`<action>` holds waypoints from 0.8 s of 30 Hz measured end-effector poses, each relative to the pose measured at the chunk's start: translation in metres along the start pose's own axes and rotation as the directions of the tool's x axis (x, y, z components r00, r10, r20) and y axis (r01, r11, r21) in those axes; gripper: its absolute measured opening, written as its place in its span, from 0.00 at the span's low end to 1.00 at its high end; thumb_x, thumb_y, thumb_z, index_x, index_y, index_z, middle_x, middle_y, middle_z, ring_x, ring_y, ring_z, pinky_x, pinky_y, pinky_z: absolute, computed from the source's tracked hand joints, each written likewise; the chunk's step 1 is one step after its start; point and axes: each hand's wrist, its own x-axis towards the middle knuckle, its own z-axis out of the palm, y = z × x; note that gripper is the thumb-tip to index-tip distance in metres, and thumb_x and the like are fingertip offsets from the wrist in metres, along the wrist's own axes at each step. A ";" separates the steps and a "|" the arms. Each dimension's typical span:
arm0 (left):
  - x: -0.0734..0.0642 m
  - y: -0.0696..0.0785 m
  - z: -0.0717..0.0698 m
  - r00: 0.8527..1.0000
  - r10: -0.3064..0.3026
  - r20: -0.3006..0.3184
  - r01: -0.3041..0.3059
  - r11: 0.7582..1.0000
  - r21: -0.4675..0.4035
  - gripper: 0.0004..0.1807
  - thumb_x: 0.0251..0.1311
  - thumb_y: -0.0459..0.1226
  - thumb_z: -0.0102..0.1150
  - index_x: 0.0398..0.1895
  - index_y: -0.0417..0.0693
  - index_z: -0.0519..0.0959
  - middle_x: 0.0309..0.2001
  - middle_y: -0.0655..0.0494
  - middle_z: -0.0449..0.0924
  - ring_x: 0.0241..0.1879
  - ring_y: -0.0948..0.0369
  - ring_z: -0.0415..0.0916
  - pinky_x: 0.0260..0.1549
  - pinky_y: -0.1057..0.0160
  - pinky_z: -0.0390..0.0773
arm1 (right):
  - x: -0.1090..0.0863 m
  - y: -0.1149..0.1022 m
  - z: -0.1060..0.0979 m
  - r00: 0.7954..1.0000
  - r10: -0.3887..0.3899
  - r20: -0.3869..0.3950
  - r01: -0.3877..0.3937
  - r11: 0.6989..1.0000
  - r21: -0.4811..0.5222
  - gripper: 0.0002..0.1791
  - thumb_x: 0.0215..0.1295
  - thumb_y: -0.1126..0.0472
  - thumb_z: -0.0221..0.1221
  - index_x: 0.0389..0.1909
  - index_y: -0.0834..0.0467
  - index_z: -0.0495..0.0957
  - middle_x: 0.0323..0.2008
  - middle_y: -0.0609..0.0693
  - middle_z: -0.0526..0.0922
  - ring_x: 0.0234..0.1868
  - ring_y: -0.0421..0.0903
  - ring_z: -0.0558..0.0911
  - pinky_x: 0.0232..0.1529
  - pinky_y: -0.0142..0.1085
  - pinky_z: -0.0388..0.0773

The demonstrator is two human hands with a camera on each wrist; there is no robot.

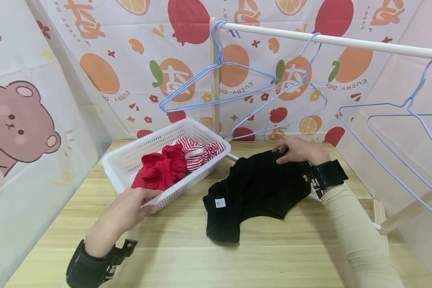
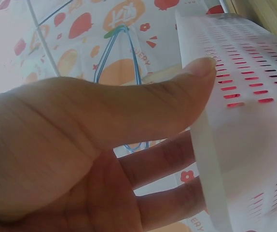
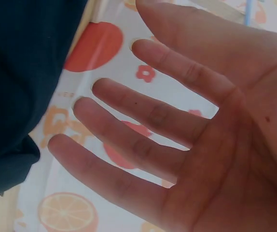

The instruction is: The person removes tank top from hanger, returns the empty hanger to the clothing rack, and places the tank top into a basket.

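Note:
My left hand (image 1: 119,214) grips the near rim of a white perforated plastic basket (image 1: 109,170), thumb outside the wall and fingers over the inside. In the left wrist view the thumb presses on the basket's wall (image 2: 254,130). A red garment (image 1: 162,170) and a red-and-white striped one (image 1: 194,154) lie bunched in the basket. To its right a black garment (image 1: 263,184) with a white label is spread on the table. Just above that garment's far side is my right hand (image 1: 302,151); in the right wrist view its fingers are extended and hold nothing.
Several blue wire hangers (image 1: 219,100) hang from a white rail (image 1: 309,37) across the back and right. A wooden post (image 1: 215,80) stands behind the basket. The wooden table (image 1: 173,256) meets a fruit-print cloth (image 1: 137,72) at its back edge.

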 end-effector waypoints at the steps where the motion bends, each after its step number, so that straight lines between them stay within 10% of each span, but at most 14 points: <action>1: 0.000 0.000 0.000 1.000 0.002 -0.002 -0.002 1.000 0.002 0.25 0.55 0.33 0.75 0.58 0.46 0.85 0.46 0.42 0.87 0.41 0.51 0.80 0.35 0.52 0.79 | 0.002 0.001 0.002 1.000 0.009 0.006 -0.009 1.000 -0.001 0.22 0.64 0.59 0.70 0.57 0.61 0.82 0.51 0.63 0.86 0.56 0.60 0.83 0.57 0.53 0.79; 9: 0.000 0.000 -0.001 1.000 -0.010 0.007 0.010 1.000 -0.006 0.25 0.55 0.33 0.75 0.59 0.46 0.85 0.48 0.40 0.87 0.43 0.49 0.80 0.36 0.51 0.79 | 0.017 0.010 0.011 0.994 0.075 0.085 -0.077 0.997 0.014 0.27 0.64 0.58 0.70 0.62 0.62 0.79 0.57 0.69 0.81 0.59 0.63 0.80 0.52 0.51 0.81; 19: 0.000 0.000 -0.001 1.000 -0.013 0.006 0.013 1.000 -0.006 0.25 0.55 0.33 0.75 0.59 0.45 0.85 0.48 0.40 0.87 0.43 0.50 0.80 0.35 0.53 0.78 | 0.029 0.017 0.026 0.972 0.172 0.161 -0.176 0.984 0.005 0.38 0.62 0.59 0.72 0.73 0.58 0.69 0.69 0.70 0.70 0.38 0.57 0.84 0.29 0.47 0.85; 24: 0.001 0.000 -0.002 1.000 -0.013 0.008 0.013 1.000 -0.008 0.25 0.55 0.33 0.75 0.59 0.45 0.85 0.48 0.40 0.87 0.43 0.50 0.80 0.35 0.53 0.78 | 0.035 0.020 0.035 0.973 0.181 0.144 -0.177 0.983 -0.039 0.40 0.59 0.61 0.73 0.73 0.59 0.70 0.73 0.68 0.67 0.58 0.63 0.78 0.44 0.53 0.84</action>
